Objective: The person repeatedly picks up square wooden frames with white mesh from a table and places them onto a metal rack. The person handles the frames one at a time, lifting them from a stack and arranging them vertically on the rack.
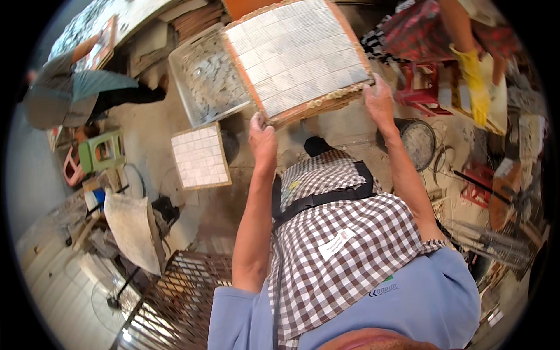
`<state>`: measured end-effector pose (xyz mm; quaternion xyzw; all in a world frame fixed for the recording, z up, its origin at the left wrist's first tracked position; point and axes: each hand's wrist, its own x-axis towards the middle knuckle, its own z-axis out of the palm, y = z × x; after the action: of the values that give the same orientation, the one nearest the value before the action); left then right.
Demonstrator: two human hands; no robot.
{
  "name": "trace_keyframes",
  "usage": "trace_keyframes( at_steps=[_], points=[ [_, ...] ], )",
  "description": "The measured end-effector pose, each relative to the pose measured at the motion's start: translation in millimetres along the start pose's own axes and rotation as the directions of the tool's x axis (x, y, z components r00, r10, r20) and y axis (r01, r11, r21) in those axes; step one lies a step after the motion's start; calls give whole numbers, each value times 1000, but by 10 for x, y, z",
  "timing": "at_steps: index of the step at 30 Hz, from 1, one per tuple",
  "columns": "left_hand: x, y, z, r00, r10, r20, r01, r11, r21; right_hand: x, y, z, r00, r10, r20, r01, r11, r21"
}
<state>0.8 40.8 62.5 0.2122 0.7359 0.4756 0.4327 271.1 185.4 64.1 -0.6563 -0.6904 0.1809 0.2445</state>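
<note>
A large board faced with a grid of white, finely ribbed tiles [297, 55] lies ahead of me, with orange edges and a rough, crusty rim. My left hand [262, 140] is closed on its near left corner. At the near right corner, my right hand [380, 105] grips the edge, thumb on top. The fingers under the board are hidden. Below the near edge, brown layers show, but I cannot tell whether they belong to a stack. A smaller board with white tiles [200, 155] rests lower down, left of my left hand.
A pale bin [211, 79] of grey rubble stands left of the board. A round bucket [415, 144] sits beside my right forearm. One person [61, 96] works at far left; another, in a yellow glove [477, 87], is at right. Stools, red [421, 87] and green [103, 151], flank me.
</note>
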Motion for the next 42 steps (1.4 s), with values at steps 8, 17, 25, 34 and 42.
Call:
trace_keyframes(
  at_steps=[8, 17, 25, 34, 42],
  points=[
    [-154, -140, -196, 993, -112, -46, 100, 973, -207, -373, 61, -68, 997, 40, -61, -37, 997, 61],
    [-80, -273, -384, 973, -204, -104, 169, 946, -277, -480, 24, -5, 996, 10, -83, 2, 990, 141],
    [-78, -164, -355, 950, -302, -80, 263, 912, -314, -498, 198, -68, 998, 58, 23, -61, 973, 224],
    [-117, -152, -328, 952, -254, -172, 213, 950, -229, -454, 43, -158, 964, 254, 76, -259, 844, 470],
    [4, 213, -522, 929, -369, -36, 352, 910, -220, 140, 17, -353, 800, 308, 515, -590, 562, 580]
  ],
)
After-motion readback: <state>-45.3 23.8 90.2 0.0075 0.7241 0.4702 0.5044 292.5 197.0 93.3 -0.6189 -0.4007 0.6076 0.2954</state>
